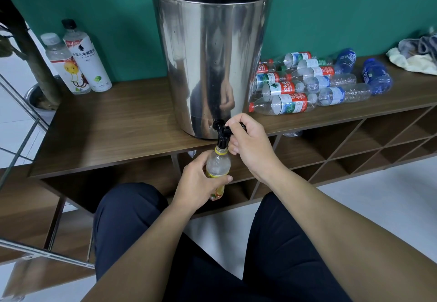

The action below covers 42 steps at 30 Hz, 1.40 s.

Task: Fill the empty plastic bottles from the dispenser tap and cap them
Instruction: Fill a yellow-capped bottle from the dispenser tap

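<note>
Here the urn stands at the shelf front edge, tap overhanging it. Left hand grips the bottle upright, mouth touching the tap spout. Right hand pinches the tap lever. Empties lie right of the urn; two capped bottles stand left, bare shelf between.

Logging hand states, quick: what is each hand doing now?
Left hand: grips the clear yellow-labelled plastic bottle under the tap.
Right hand: grips the black tap lever.
</note>
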Available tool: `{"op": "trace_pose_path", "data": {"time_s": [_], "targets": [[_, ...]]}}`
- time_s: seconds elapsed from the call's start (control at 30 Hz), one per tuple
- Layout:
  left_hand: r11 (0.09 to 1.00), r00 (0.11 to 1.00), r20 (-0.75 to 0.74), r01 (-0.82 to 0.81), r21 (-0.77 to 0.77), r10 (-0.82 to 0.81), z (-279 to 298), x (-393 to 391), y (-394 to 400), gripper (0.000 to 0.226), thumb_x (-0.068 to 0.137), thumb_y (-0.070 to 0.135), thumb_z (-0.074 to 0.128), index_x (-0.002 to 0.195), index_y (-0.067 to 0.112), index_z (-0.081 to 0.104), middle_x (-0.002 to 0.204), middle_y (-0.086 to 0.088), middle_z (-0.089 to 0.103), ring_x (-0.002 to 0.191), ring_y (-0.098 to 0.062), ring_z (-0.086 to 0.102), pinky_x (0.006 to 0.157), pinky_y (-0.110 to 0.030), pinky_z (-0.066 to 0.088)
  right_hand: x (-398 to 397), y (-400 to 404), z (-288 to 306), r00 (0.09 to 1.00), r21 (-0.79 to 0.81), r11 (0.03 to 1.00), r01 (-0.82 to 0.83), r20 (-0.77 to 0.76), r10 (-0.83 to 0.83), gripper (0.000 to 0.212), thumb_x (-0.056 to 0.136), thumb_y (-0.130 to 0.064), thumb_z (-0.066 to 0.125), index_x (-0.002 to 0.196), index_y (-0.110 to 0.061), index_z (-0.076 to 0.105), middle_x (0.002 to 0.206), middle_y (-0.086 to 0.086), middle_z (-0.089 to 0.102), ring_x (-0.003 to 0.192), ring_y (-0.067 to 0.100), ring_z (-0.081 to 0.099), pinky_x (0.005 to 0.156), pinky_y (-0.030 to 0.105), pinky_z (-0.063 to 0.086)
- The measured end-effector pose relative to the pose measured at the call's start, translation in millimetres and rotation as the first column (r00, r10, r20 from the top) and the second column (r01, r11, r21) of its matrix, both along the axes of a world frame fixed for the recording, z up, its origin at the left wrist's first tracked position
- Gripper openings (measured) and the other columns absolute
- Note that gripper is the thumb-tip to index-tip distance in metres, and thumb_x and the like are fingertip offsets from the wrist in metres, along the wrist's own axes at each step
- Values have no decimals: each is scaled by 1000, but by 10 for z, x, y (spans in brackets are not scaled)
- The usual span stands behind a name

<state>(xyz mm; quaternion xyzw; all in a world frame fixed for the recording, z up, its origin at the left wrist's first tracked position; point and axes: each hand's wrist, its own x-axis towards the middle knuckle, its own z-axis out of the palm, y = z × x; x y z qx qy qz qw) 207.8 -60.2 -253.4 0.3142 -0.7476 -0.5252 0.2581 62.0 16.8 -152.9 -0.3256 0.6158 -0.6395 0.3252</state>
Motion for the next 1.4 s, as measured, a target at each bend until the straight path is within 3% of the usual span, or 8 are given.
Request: {"op": "trace_pose_path", "data": {"time_s": [0.23,0.37,1.03,1.4], "targets": [[1000,1000,16,0,-4,0,36,19,20,67,78,24,103,136,37,72,121,21,79,117,-2,73,110,-40,59,2,14,10,1000,11,1000,-2,-20,2,20,115,-20,54,100,-11,62,61,-4,34,57,14,32,57,34,33],[1000,1000,16,2,-4,-2,43,18,20,67,78,23,102,136,36,72,121,20,79,117,-2,73,111,-43,58,1,11,2,1000,11,1000,6,-20,-6,21,115,-20,54,103,-5,61,64,-1,33,58,14,32,56,33,34],[1000,1000,11,-1,17,1,41,6,25,65,77,21,103,133,36,73,117,18,81,113,-4,75,108,-46,60,42,23,26,999,-4,1000,21,-32,-21,22,115,-18,54,95,-14,62,61,-5,35,57,13,32,56,33,31],[1000,1000,16,4,23,-4,34,16,19,68,77,24,103,136,37,72,120,19,80,115,-3,74,110,-47,59,84,44,22,984,21,996,92,-154,-87,20,113,-24,55,98,-14,63,59,-6,44,58,15,41,59,34,37]]}}
